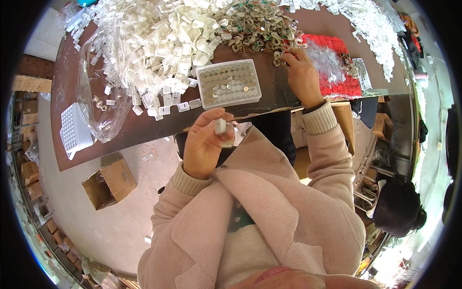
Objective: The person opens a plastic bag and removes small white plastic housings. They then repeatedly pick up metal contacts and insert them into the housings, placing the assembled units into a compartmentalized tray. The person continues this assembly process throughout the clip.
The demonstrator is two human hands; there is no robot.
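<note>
The left hand (204,147) pinches a white casing (220,126) in front of the table's (149,129) near edge, apparently to see it, while the right hand (304,77), curled with its hold unclear, is at the far wired-parts pile (260,29), likely kept within reach.

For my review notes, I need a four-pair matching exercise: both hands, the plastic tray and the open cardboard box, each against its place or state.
1. Left hand
2. Right hand
3. Plastic tray
4. Cardboard box

A. Open, down on the floor
B. Fingers at the edge of the heap of tangled parts
C. Holding a small white piece
D. On the table, with rows of round discs inside

Pairs: 1-C, 2-B, 3-D, 4-A
</note>
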